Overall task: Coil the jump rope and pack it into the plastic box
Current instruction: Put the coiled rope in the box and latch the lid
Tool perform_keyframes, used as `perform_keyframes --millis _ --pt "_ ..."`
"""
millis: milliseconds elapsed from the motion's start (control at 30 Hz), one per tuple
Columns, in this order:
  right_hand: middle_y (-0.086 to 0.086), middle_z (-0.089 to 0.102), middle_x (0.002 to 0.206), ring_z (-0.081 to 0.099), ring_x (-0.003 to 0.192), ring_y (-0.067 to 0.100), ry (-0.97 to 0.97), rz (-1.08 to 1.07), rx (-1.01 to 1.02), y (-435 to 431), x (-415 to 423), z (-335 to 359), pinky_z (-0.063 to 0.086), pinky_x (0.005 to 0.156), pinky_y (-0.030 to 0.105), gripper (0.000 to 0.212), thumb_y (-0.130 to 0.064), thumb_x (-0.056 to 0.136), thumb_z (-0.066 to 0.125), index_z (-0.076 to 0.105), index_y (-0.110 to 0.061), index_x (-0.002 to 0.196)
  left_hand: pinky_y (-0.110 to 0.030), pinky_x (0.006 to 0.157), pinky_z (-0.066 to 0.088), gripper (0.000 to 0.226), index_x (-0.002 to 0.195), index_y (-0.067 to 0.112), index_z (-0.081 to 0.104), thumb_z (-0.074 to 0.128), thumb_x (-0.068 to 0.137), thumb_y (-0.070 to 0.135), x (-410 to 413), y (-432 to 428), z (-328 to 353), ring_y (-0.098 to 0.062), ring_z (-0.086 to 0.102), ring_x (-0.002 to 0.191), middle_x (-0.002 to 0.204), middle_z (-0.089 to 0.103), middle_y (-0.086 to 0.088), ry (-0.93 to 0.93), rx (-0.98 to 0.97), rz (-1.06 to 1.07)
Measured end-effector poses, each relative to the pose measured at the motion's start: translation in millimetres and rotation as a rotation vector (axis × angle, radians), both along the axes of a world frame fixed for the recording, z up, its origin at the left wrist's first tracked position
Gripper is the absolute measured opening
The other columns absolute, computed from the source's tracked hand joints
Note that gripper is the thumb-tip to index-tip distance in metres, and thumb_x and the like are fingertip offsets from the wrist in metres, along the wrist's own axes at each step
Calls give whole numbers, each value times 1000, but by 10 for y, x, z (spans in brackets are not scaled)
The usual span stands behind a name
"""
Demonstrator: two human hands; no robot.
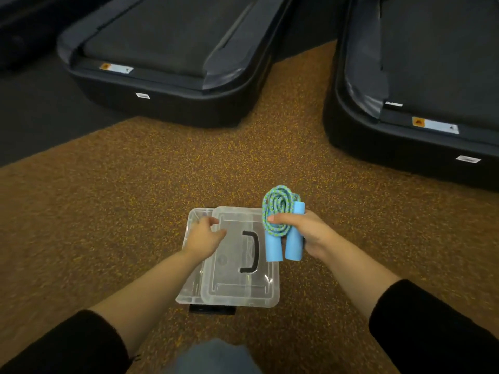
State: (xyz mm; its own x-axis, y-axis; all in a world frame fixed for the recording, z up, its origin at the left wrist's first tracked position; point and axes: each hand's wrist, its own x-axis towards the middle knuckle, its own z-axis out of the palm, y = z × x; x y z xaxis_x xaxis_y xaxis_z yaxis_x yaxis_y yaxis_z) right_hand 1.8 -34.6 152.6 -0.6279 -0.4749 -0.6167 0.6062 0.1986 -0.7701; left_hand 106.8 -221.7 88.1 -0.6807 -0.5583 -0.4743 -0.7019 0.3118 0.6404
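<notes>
Gripping the coiled jump rope (280,211) in my right hand (302,233), I hold it just beside the right edge of the plastic box (189,287), raised clear of the floor; my fingers are closed around the blue-green cord and both blue foam handles (283,244), which hang side by side below my fist, while the loops of cord stand above it. My left hand (205,233) rests on the far left corner of the box's clear lid (237,290), fingers bent over its edge (whether they truly pinch it I cannot tell); the lid lies on the box shifted to the right, so a strip of the box's left side shows uncovered; a black handle (251,252) sits in the middle of the lid. The box stands on the speckled brown floor (135,198); beyond it, well apart, are the ends of two dark treadmills (167,63); near its close edge a patch of blue denim (216,357) shows; black sleeves (432,325) cover both my forearms partway.
</notes>
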Motion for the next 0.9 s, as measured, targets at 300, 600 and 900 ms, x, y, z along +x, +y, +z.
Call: perform_keyframes --millis 300,600,900 --pt "8 72 82 67 72 21 -55 -12 17 -126 -61 -413 57 72 36 20 -5 72 74 68 -7 91 -28 87 41 65 134 1 38 71 83 24 123 -96 -380 -29 54 119 131 55 -13 -138 116 86" --pt "3 73 74 69 61 13 -75 -34 -57 -355 -38 -600 55 55 23 13 -2 75 71 68 -9 85 -54 95 49 32 113 11 59 67 85 25 300 -267 -545 -31 65 99 107 67 -13 10 591 161" --pt "1 74 71 70 60 12 -94 -27 -96 -604 31 -745 54 52 23 11 -2 76 70 68 -11 83 -49 84 56 28 117 9 55 58 90 19 792 -701 -332 -33 68 94 106 67 -16 75 565 231"
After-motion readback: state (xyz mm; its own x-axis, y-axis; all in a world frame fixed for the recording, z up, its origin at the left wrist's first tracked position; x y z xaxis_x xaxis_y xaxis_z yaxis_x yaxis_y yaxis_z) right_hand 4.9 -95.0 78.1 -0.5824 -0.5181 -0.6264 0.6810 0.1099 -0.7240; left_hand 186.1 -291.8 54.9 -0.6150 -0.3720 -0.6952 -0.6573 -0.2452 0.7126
